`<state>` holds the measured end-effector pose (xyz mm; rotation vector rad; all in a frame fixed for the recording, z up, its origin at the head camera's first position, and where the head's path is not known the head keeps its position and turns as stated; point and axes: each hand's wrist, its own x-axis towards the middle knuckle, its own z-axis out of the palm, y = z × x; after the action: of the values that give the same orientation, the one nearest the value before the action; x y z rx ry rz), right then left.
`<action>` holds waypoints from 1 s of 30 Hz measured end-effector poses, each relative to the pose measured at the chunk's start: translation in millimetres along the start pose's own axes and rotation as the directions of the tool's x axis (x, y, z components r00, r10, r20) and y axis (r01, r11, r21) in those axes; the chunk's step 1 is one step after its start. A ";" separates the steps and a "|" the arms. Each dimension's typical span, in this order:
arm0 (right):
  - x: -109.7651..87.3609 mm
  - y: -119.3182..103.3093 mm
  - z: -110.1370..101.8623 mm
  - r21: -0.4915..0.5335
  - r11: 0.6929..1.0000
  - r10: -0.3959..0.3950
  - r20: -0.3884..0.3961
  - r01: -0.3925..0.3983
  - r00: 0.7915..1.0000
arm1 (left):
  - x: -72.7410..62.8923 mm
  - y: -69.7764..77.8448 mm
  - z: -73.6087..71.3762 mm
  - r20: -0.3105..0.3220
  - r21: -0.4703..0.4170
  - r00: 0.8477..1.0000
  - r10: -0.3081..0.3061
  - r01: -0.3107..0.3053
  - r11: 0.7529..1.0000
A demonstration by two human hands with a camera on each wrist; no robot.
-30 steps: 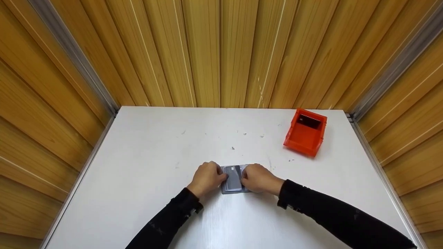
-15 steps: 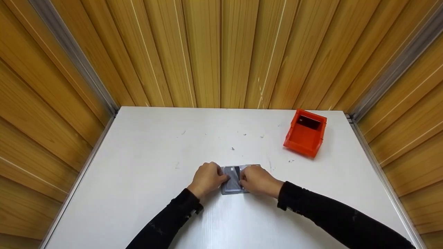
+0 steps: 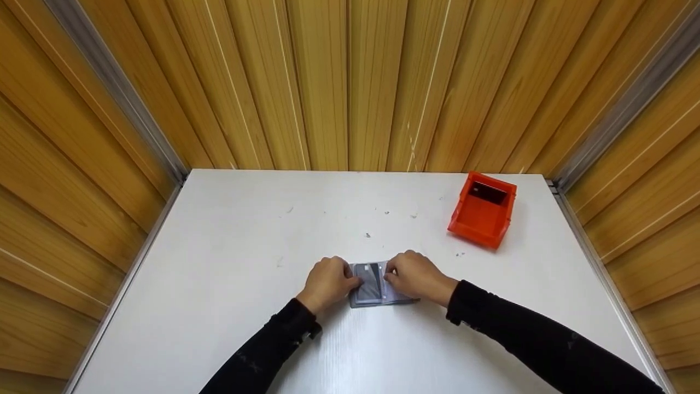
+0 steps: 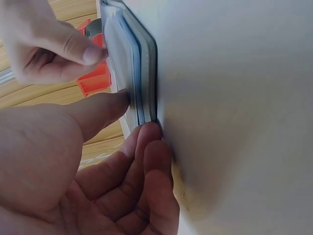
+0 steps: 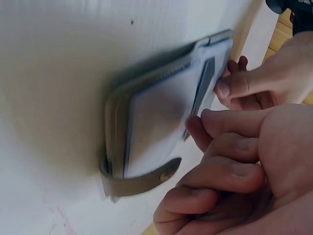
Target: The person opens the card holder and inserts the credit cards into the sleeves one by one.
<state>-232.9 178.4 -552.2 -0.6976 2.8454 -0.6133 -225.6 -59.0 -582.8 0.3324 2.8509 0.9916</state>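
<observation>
A grey card holder [image 3: 367, 284] with clear plastic sleeves lies spread on the white table. My left hand [image 3: 328, 279] grips its left edge, thumb on top and fingers beneath, as the left wrist view shows. A dark slanting strip [image 5: 202, 93], perhaps a card edge, shows beneath the clear plastic. My right hand [image 3: 416, 276] is over the right page, fingers curled and thumb near the index fingertip. Whether plastic lies between those tips cannot be made out. A strap [image 5: 142, 182] with a snap button sticks out from the card holder's edge in the right wrist view.
An open red plastic bin [image 3: 481, 210] stands at the back right of the white table [image 3: 246, 230]. Wood-patterned panels [image 3: 350, 82] enclose the table at the back and both sides. Small dark marks dot the tabletop.
My right hand has shifted slightly right and away from me, off the middle of the card holder, uncovering more of the right page. The left hand keeps its place.
</observation>
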 end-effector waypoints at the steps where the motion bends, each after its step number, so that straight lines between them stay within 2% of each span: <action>1: 0.6 1.3 -2.9 0.003 1.000 0.003 -0.007 -0.003 1.000 | -0.2 0.0 0.0 0.000 0.001 1.000 0.001 -0.001 1.000; 7: 6.1 12.6 -19.7 0.012 0.999 0.031 -0.035 -0.030 0.999 | -1.2 0.6 -0.7 0.007 0.006 1.000 -0.004 0.004 1.000; 12: 9.2 23.9 -27.0 -0.003 0.996 0.084 -0.015 -0.084 0.996 | -1.7 1.5 -1.7 0.011 0.004 1.000 -0.011 0.011 1.000; 25: 10.4 37.0 -20.8 -0.081 0.987 0.147 0.066 -0.142 0.987 | -1.0 0.4 -1.0 0.013 -0.003 1.000 -0.006 0.006 1.000; 30: 10.1 40.4 -18.4 -0.107 0.988 0.120 0.066 -0.112 0.991 | -0.4 0.3 -1.2 0.016 0.001 1.000 -0.007 0.007 1.000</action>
<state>-262.7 212.8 -553.1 -0.5519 2.8417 -0.4180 -225.4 -59.6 -581.6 0.3279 2.8366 0.9825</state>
